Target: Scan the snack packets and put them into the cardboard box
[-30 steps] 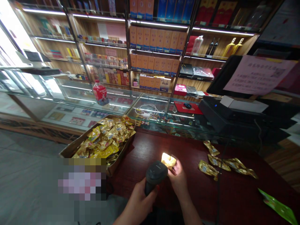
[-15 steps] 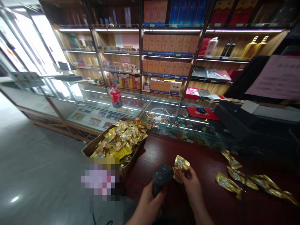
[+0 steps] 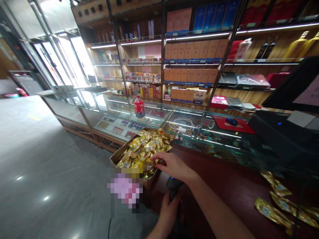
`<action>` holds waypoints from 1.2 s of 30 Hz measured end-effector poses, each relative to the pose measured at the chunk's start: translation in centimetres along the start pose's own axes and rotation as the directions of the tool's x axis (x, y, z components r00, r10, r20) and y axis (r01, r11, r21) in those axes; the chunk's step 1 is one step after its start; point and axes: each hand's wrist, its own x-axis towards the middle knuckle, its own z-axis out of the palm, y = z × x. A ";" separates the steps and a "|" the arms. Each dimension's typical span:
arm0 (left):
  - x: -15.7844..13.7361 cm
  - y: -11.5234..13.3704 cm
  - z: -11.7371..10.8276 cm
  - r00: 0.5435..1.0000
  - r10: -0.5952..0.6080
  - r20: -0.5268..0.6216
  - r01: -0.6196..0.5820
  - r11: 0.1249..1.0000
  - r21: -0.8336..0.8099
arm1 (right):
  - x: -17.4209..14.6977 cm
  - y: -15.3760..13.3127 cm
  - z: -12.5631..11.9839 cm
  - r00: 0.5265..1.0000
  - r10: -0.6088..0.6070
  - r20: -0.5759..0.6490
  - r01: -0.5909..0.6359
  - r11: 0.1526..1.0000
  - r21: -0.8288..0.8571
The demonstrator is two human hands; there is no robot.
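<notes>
My left hand [image 3: 169, 207] is wrapped round the grip of a dark handheld barcode scanner [image 3: 174, 183], low over the reddish-brown counter. My right hand [image 3: 171, 165] reaches across above it to the right side of a cardboard box [image 3: 152, 181]. Its fingers and thumb are apart, curved over the shiny gold foil packets [image 3: 149, 146] heaped in that box. Whether the fingertips touch a packet is hard to see. Several more gold packets [image 3: 272, 212] lie on the counter at the far right.
Behind the box runs a glass display case [image 3: 119, 109] with a red-labelled bottle [image 3: 139, 107] on it. A white cable [image 3: 181, 125] and a mouse [image 3: 232, 121] on a red mat lie farther right. A black monitor [image 3: 291, 89] stands at the right.
My right hand has moved left from beside the scanner to the box. The gold packet it held is no longer seen in it. The view has swung left.
</notes>
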 end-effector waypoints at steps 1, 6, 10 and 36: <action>0.0 0.0 0.0 1.000 0.013 -0.001 -0.013 1.000 -0.005 | 0.6 -0.6 0.3 0.991 -0.057 0.121 0.068 0.993 -0.092; -0.3 0.0 0.1 0.999 0.049 -0.012 -0.049 0.999 -0.010 | 3.3 -1.5 2.7 0.881 -0.135 0.454 0.378 0.778 -0.502; -0.4 0.3 0.2 0.998 0.041 -0.038 -0.042 0.999 0.000 | 4.3 -1.5 4.5 0.859 -0.081 0.505 0.430 0.649 -0.628; -1.2 2.9 0.5 0.997 0.010 0.082 -0.031 0.967 0.251 | -28.6 12.7 -10.5 0.408 0.364 -0.837 -0.882 0.393 -0.259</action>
